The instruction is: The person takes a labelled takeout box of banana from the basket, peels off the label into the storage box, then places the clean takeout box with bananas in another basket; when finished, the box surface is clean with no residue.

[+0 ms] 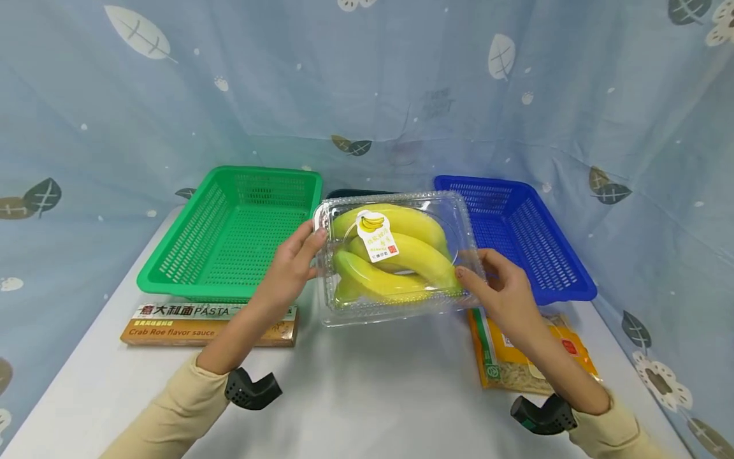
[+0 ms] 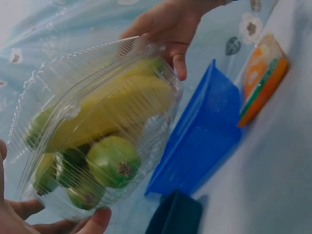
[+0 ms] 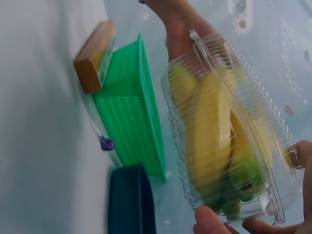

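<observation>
A clear plastic clamshell box of bananas, with a white banana label on its lid, is held up above the table, tilted toward the head camera. My left hand grips its left end, thumb on the lid side. At the opposite end my right hand pinches the lower right corner. Through the plastic in the left wrist view, the fruit shows green ends. Below my left forearm lies a pasta box; under my right forearm is an orange food packet, partly covered.
A green basket stands at the left and a blue basket at the right. Between them is a dark teal container, mostly hidden by the clamshell in the head view. The right wrist view shows a small purple item. A patterned curtain hangs behind.
</observation>
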A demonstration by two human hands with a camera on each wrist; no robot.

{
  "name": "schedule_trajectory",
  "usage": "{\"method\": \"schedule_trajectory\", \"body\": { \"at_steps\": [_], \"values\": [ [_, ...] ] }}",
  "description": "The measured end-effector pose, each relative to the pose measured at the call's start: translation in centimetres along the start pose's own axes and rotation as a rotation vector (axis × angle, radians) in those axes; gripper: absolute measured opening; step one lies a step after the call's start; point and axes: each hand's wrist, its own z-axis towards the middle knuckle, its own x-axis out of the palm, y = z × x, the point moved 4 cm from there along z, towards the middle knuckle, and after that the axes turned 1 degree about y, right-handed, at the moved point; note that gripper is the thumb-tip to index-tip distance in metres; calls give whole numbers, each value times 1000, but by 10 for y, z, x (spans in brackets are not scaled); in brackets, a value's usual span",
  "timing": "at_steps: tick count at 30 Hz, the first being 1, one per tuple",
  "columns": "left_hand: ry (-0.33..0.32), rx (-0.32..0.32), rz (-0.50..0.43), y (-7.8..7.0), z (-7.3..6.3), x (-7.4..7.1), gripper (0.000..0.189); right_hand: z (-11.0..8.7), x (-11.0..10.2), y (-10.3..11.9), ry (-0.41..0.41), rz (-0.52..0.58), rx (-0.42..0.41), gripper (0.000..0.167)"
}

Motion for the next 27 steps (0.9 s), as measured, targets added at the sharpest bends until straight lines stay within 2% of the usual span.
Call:
{"method": "schedule_trajectory", "body": {
  "at_steps": [5, 8, 13, 18, 23, 27],
  "values": [
    [15, 46, -36, 12, -10, 10, 56, -19, 3, -7, -24, 11, -12, 28],
    [8, 38, -41, 22, -18, 17, 54, -29, 6, -13, -36, -8, 3, 27],
    [8, -24, -24, 40, -29, 24, 50, -45, 17, -26, -64, -35, 74, 24],
    [-5, -88, -9, 59, -39, 23, 46, -58, 32, -41, -84, -15, 161, 25],
    [-16, -92, -48, 80, -43, 27, 46, -65, 40, -54, -91, -23, 238, 30],
    [-17, -63, 7, 93, -40, 31, 48, -68, 43, -65, -88, -7, 295, 35]
  ]
}}
